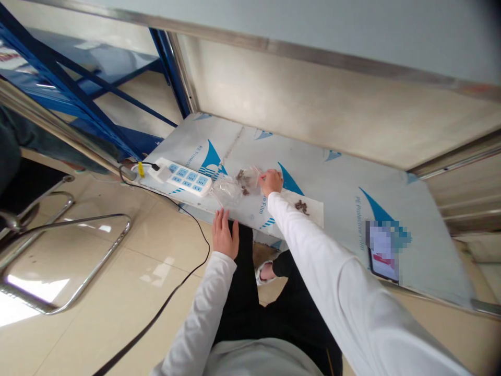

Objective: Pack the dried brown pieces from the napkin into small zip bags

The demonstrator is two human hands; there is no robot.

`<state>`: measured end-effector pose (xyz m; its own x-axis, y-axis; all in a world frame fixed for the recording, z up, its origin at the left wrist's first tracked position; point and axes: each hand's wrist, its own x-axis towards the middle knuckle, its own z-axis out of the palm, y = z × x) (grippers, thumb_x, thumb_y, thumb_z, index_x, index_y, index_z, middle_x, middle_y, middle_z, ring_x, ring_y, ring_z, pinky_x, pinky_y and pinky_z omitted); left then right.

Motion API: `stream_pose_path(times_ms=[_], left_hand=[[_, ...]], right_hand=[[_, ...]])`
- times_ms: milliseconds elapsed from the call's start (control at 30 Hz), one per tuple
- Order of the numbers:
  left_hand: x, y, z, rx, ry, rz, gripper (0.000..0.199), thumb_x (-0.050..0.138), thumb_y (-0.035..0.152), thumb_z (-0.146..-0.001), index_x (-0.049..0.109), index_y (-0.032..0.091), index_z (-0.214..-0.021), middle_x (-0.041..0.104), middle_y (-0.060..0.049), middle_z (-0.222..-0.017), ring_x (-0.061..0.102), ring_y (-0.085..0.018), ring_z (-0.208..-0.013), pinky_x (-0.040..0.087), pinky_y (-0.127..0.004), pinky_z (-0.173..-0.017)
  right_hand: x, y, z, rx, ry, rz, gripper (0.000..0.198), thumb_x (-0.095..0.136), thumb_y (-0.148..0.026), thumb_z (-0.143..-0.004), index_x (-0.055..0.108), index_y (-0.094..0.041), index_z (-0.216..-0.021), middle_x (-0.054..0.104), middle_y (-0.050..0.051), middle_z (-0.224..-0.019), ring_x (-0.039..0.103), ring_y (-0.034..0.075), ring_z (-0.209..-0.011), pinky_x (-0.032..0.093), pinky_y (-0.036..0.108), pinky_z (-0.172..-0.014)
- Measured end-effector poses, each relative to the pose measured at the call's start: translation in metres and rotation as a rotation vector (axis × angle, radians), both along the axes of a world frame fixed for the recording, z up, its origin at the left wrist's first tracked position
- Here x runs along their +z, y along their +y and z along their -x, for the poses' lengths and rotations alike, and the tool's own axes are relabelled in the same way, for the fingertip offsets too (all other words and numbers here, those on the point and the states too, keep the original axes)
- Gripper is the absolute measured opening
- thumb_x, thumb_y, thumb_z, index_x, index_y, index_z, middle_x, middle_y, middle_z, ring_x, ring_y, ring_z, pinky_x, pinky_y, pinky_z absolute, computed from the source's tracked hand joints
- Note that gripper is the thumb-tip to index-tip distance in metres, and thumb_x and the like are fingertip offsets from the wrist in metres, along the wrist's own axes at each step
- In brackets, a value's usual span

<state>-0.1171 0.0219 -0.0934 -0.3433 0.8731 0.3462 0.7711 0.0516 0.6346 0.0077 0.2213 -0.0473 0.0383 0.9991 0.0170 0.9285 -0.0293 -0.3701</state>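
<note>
My right hand (271, 181) reaches over the metal shelf, its fingers pinched at the right edge of a clear plastic bag (254, 180). Small dark brown pieces (243, 183) lie in or on this bag; I cannot tell which. Just left of it is another crumpled clear plastic bag (226, 190). Under my right wrist, a white sheet (316, 210) carries a small heap of similar brown pieces (301, 207). My left hand (226, 234) rests at my knee by the shelf's front edge, fingers stretched out and holding nothing.
A white power strip (190, 177) with a plugged-in black cable (172, 295) is on the left of the metal shelf (336, 177). A phone (382, 253) lies at the right front. Blue racking (97, 115) and a chair's metal frame (113, 245) stand left. An upper shelf (313, 31) overhangs.
</note>
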Motion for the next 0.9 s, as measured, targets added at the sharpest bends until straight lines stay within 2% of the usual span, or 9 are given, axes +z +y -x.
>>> stream_pose_path(times_ms=[167,333,467,567,667,767,800,900], left_hand=[[-0.003,-0.001,0.000,-0.005,-0.020,-0.007,0.039,0.048,0.030,-0.092,0.050,0.013,-0.127,0.050,-0.021,-0.136,0.038,-0.029,-0.136,0.036,-0.051,-0.110],[0.005,-0.003,-0.003,0.012,-0.017,-0.021,0.038,0.049,0.028,-0.091,0.051,0.011,-0.125,0.052,-0.022,-0.133,0.040,-0.030,-0.134,0.036,-0.050,-0.109],[0.026,0.000,-0.008,0.064,-0.045,-0.057,0.035,0.051,0.028,-0.089,0.055,0.013,-0.121,0.056,-0.020,-0.126,0.048,-0.029,-0.126,0.039,-0.049,-0.105],[0.056,0.009,-0.015,0.080,-0.131,-0.090,0.030,0.052,0.032,-0.089,0.062,0.014,-0.110,0.065,-0.015,-0.107,0.060,-0.026,-0.107,0.045,-0.045,-0.097],[0.094,0.019,-0.028,-0.044,-0.403,-0.073,0.029,0.052,0.037,-0.089,0.067,0.016,-0.102,0.070,-0.010,-0.094,0.066,-0.019,-0.086,0.052,-0.032,-0.084],[0.126,0.021,-0.050,-0.211,-0.751,0.024,0.034,0.055,0.043,-0.088,0.070,0.016,-0.103,0.074,-0.008,-0.094,0.069,-0.019,-0.085,0.054,-0.028,-0.080],[0.132,0.019,-0.059,-0.247,-0.837,0.060,0.035,0.057,0.044,-0.086,0.072,0.016,-0.102,0.075,-0.008,-0.095,0.070,-0.020,-0.088,0.054,-0.029,-0.082],[0.136,0.005,-0.084,-0.281,-1.106,0.193,0.036,0.071,0.042,-0.074,0.074,0.015,-0.098,0.076,-0.008,-0.095,0.070,-0.021,-0.089,0.054,-0.030,-0.084]], right_hand=[[0.004,0.000,-0.004,-0.057,0.081,-0.055,0.022,0.050,-0.027,-0.089,0.069,-0.017,-0.091,0.065,0.013,-0.111,0.051,0.027,-0.109,0.040,0.038,-0.087],[0.012,0.001,-0.009,-0.048,0.194,-0.095,0.021,0.050,-0.028,-0.089,0.067,-0.016,-0.094,0.069,0.012,-0.099,0.059,0.024,-0.097,0.042,0.034,-0.084],[0.028,0.006,-0.016,-0.028,0.303,-0.138,0.020,0.050,-0.026,-0.089,0.065,-0.015,-0.097,0.072,0.010,-0.094,0.065,0.020,-0.088,0.045,0.030,-0.082],[0.053,-0.005,-0.024,-0.010,0.380,-0.196,0.018,0.053,-0.026,-0.087,0.065,-0.015,-0.094,0.073,0.009,-0.094,0.067,0.018,-0.086,0.047,0.028,-0.081],[0.080,-0.048,-0.033,0.042,0.595,-0.285,0.017,0.060,-0.032,-0.083,0.066,-0.017,-0.089,0.074,0.006,-0.084,0.068,0.017,-0.076,0.050,0.027,-0.075],[0.096,-0.119,-0.044,0.066,0.762,-0.300,0.025,0.063,-0.037,-0.083,0.064,-0.019,-0.100,0.073,0.003,-0.077,0.068,0.017,-0.066,0.054,0.028,-0.065],[0.097,-0.144,-0.047,0.060,0.783,-0.297,0.024,0.061,-0.036,-0.085,0.064,-0.020,-0.103,0.074,0.003,-0.079,0.069,0.017,-0.067,0.055,0.028,-0.066],[0.091,-0.203,-0.060,0.037,0.711,-0.355,0.023,0.049,-0.027,-0.094,0.063,-0.021,-0.111,0.072,0.007,-0.105,0.069,0.019,-0.093,0.055,0.032,-0.083]])
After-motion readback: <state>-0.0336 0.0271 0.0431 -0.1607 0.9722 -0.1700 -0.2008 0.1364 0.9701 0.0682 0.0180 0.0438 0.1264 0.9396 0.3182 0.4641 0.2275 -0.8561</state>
